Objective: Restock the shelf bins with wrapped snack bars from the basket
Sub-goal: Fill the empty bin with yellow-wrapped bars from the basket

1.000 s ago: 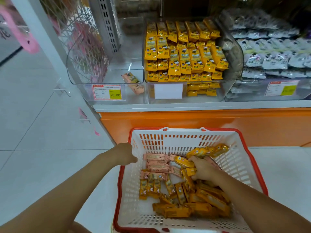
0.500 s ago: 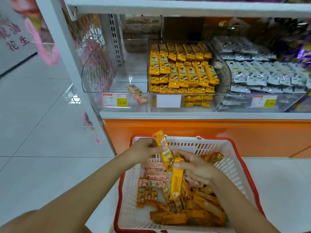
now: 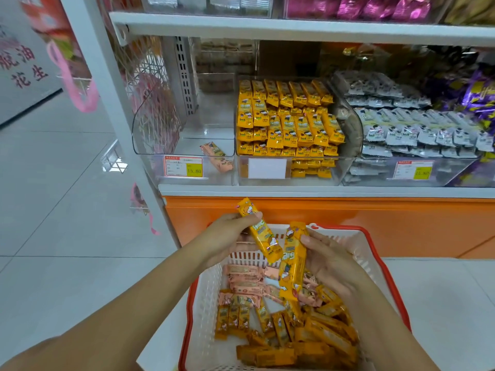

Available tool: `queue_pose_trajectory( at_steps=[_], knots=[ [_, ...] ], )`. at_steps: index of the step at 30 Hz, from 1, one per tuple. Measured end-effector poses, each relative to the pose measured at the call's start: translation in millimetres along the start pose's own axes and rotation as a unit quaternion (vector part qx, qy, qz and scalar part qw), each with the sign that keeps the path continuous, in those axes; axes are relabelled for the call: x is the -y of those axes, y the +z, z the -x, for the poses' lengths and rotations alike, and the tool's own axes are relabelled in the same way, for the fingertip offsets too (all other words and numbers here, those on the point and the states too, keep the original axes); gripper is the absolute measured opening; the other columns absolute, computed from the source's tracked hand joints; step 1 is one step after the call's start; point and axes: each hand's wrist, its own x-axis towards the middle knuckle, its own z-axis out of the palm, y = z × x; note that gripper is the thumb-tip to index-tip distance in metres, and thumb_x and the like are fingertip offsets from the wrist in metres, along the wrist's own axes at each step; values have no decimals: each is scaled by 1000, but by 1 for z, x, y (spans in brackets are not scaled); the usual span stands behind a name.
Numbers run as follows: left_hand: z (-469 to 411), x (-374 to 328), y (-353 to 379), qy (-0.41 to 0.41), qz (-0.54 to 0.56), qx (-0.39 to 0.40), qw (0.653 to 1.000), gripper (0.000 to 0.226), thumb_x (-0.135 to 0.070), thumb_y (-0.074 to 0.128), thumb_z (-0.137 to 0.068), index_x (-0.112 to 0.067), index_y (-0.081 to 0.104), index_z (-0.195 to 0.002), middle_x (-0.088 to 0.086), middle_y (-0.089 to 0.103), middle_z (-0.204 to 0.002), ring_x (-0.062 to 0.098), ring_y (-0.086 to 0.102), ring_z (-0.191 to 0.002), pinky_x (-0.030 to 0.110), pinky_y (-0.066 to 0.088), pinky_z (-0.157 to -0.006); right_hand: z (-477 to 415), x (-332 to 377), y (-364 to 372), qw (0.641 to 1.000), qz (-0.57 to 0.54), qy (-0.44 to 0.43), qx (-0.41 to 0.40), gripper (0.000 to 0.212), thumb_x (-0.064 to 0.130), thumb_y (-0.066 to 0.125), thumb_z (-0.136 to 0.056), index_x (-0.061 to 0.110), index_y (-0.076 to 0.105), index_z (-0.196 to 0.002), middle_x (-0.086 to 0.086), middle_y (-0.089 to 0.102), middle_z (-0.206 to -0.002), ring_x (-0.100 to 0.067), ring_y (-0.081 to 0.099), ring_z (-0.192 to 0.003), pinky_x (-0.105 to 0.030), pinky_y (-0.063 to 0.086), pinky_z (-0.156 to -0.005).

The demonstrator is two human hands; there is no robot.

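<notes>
Over a red-rimmed white basket [image 3: 211, 303] on the shop floor, a person's left hand [image 3: 227, 234] pinches one orange wrapped snack bar [image 3: 261, 231] near its top end, tilted, while the right hand [image 3: 329, 261] grips a second orange bar [image 3: 293, 263] held nearly upright, just beside the first. More orange and pink bars [image 3: 281, 325] lie loose in the basket. On the far shelf, the left clear bin [image 3: 150, 145], tagged "15.80" [image 3: 183, 166], holds pink bars [image 3: 217, 156]; the middle bin's yellow packs [image 3: 289, 121] sit behind a blank label [image 3: 267, 168].
</notes>
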Motion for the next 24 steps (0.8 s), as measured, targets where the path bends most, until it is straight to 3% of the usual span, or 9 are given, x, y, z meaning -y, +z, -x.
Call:
queue_pose_trajectory(
  at_steps=[2, 6, 9, 12, 16, 20, 22, 24],
  knots=[
    [1, 2, 0, -42, -20, 34, 998, 29, -26, 61, -91, -6, 60, -112, 12, 72, -99, 21, 70, -86, 34, 58, -79, -1, -2, 1, 999, -32, -3, -19, 70, 24, 99, -42, 1, 71, -102, -17, 69, -100, -24, 69, -87, -36, 60, -76],
    [4, 6, 10, -104, -69, 124, 984, 37, -22, 65, -87, -3, 60, -118, 17, 68, -114, 28, 66, -103, 36, 54, -90, 2, -2, 12, 998, -52, -20, -36, 49, 26, 86, -61, 3, 73, -102, -21, 68, -109, -29, 69, -98, -41, 58, -84],
    [6, 8, 20, -99, -34, 133, 985, 40, -23, 69, -77, -7, 62, -112, 14, 70, -110, 24, 68, -95, 34, 56, -86, 4, -1, 27, 998, -5, -38, -45, 75, 39, 88, -59, 10, 63, -124, -18, 66, -120, -33, 64, -110, -40, 58, -80],
    [3, 8, 25, -98, -12, 130, 987, 46, -30, 70, -70, -6, 63, -109, 15, 70, -107, 23, 69, -91, 36, 55, -88, 8, 5, 33, 995, 11, -64, -76, 56, 32, 75, -67, 19, 64, -121, -12, 70, -113, -26, 70, -97, -33, 59, -70],
    [1, 7, 30, -112, 2, 119, 987, 43, -34, 70, -69, -6, 65, -100, 13, 72, -96, 21, 70, -84, 33, 57, -83, 13, 11, 34, 992, 21, -65, -107, 32, 21, 62, -84, 18, 66, -116, -11, 72, -106, -24, 72, -89, -30, 59, -63],
    [-2, 7, 32, -128, 22, 104, 986, 46, -34, 69, -70, -5, 64, -104, 16, 70, -103, 22, 70, -85, 34, 56, -82, 19, 15, 33, 968, 178, -73, -160, 21, 33, 56, -94, 25, 68, -109, -6, 73, -102, -18, 73, -82, -27, 55, -55],
    [-3, 5, 32, -132, 27, 104, 985, 44, -33, 69, -70, -6, 64, -104, 16, 70, -104, 21, 70, -84, 33, 57, -81, 19, 18, 33, 960, 228, -65, -147, 29, 43, 61, -86, 28, 66, -110, -4, 73, -102, -16, 73, -83, -30, 58, -62],
    [-3, 2, 32, -131, 26, 115, 984, 38, -31, 69, -72, -8, 65, -102, 14, 70, -101, 21, 70, -84, 32, 57, -80, 20, 21, 30, 958, 249, -51, -135, 48, 58, 74, -65, 38, 65, -108, -2, 72, -107, -21, 70, -95, -44, 56, -84]
  ],
)
